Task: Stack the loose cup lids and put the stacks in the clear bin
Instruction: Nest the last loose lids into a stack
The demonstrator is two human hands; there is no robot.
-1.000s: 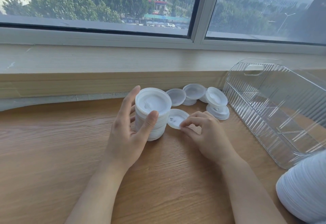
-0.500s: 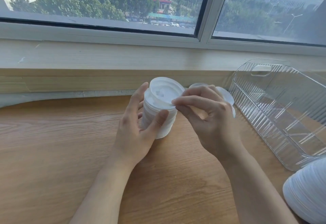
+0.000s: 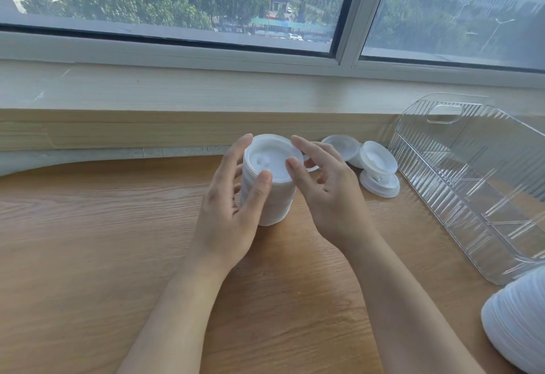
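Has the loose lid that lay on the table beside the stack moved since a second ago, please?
Yes: it now sits atop the lid stack, up off the wooden table.

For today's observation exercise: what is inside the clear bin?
The clear bin holds no lids; only its own clear dividers show, with the wooden table seen through them. Its near corner is hidden behind a white lid stack.

Lid stack [image 3: 267, 196]: on table [image 3: 88, 241], landmark.
Loose lids [image 3: 377, 167]: right of stack.
Clear bin [image 3: 472, 182]: further right of it.
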